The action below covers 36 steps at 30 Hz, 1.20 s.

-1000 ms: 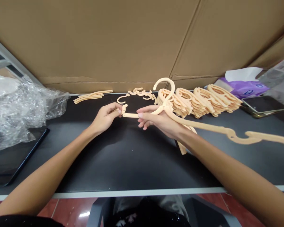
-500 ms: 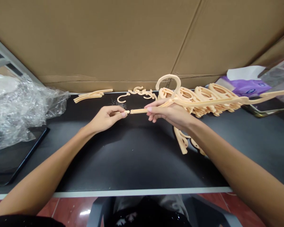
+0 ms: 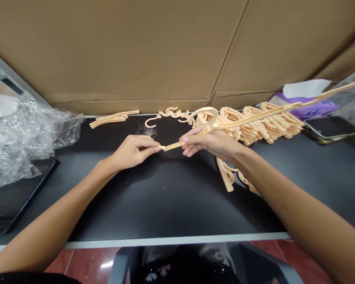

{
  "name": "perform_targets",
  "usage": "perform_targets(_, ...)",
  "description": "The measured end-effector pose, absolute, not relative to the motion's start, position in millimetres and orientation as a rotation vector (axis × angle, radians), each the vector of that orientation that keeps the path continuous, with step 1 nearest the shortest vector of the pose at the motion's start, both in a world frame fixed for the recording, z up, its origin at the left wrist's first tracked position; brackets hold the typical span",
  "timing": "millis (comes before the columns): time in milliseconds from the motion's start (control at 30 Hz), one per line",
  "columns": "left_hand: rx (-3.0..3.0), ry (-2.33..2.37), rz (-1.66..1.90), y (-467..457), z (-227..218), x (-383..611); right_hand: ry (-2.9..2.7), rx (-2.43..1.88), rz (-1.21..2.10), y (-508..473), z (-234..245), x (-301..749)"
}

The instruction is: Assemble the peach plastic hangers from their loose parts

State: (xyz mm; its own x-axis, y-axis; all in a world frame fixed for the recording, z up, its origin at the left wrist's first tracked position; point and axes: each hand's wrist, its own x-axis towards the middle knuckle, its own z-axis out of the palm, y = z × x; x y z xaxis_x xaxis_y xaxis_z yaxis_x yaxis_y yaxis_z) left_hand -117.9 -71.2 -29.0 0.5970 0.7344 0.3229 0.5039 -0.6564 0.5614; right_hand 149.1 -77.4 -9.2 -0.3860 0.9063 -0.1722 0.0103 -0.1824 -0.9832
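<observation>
As two bare hands meet at centre frame over a black bench [image 3: 171, 201], the left hand [image 3: 131, 152] holds its grip closed, thumb and forefinger pinched on a small peach plastic tip [image 3: 159, 148] that touches the end of a long peach plastic hanger strip [image 3: 174, 145]. The right hand [image 3: 210, 144] has its grip clamped on that strip, which runs through the fingers and rises across the frame to the upper right edge. A round plastic hook [image 3: 205, 112] stands just above the right hand, and more peach pieces [image 3: 228, 175] show below it, partly hidden by the right forearm. Rows of stacked peach hanger parts [image 3: 254, 124] line the far side of the bench at upper right, while a small loose hook [image 3: 152, 121], a tangle of small pieces [image 3: 173, 113] and a few curved strips [image 3: 114, 118] lie along the far edge further left. Crumpled clear bubble wrap [image 3: 23, 142] sits at left, a purple tissue pack [image 3: 307, 98] and a phone [image 3: 331, 128] at right, and a brown cardboard sheet [image 3: 121, 55] fills the top of the frame.
</observation>
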Motion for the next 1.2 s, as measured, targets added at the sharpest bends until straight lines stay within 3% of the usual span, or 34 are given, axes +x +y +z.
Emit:
perform_targets(500, 2.640, 0.960, 0.592, -76.2, -26.7, -116.1, -1.367, -1.092, 1.660, -76.6, -12.9, 146.4)
perform_targets(1200, 2.473, 0.898, 0.501, -74.8, -24.7, -115.5, -1.416, -1.049, 1.606, -79.6, -12.7, 143.4)
